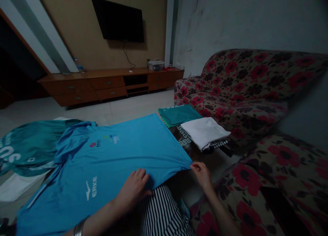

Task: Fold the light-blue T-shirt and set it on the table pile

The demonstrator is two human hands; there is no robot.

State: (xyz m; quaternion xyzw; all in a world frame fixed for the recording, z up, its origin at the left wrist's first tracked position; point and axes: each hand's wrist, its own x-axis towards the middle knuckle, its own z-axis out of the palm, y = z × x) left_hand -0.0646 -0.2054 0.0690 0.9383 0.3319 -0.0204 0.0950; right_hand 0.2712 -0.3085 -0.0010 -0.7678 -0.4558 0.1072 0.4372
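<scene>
Two hands on blue shirt (112, 161), spread flat on tabletop, long axis running left–right. Left hand (134, 188) presses hem, fingers flat. Right hand (202, 172) pinches hem's right corner, fingers narrow.

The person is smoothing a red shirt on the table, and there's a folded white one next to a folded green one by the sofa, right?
Not quite. The head view shows the shirt under the left hand is bright blue, not red. The right hand pinches its corner. The folded white one does lie beside the folded green one.
</scene>
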